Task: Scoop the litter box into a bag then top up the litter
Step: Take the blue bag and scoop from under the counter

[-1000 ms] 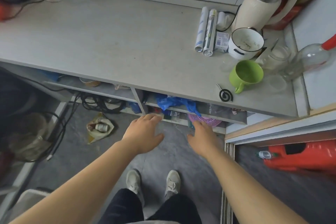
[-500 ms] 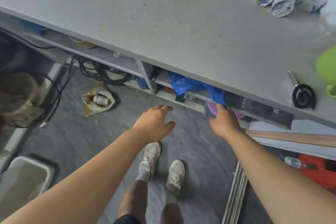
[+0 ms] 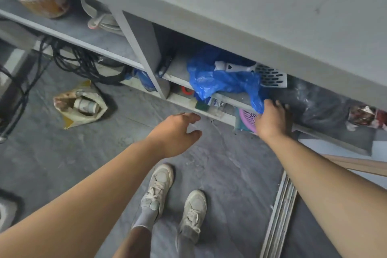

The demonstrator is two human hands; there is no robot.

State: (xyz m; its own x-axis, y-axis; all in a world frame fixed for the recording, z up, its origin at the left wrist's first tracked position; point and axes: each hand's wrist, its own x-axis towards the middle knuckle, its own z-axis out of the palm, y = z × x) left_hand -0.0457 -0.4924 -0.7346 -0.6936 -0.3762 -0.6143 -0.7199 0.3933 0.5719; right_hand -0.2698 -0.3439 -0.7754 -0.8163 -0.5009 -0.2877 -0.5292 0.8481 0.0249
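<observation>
A crumpled blue plastic bag (image 3: 222,77) lies on the shelf under the grey counter, its corner hanging over the shelf edge. A white slotted litter scoop (image 3: 266,74) rests on top of the bag. My right hand (image 3: 272,120) reaches to the shelf edge, fingertips touching the hanging blue corner; I cannot tell whether it grips it. My left hand (image 3: 176,133) hovers with relaxed fingers over the floor in front of the shelf, holding nothing. No litter box is in view.
A pink perforated basket (image 3: 248,117) sits below the shelf by my right hand. Dark bags (image 3: 318,102) fill the shelf to the right. Black cables (image 3: 83,63) and a yellowish sack (image 3: 81,107) lie on the floor at left. The counter (image 3: 272,6) overhangs everything.
I have bent lower and closer to the shelf, so the scoop and bag now show. My right hand moved up to the hanging blue bag corner. My left hand stayed in front of the shelf.
</observation>
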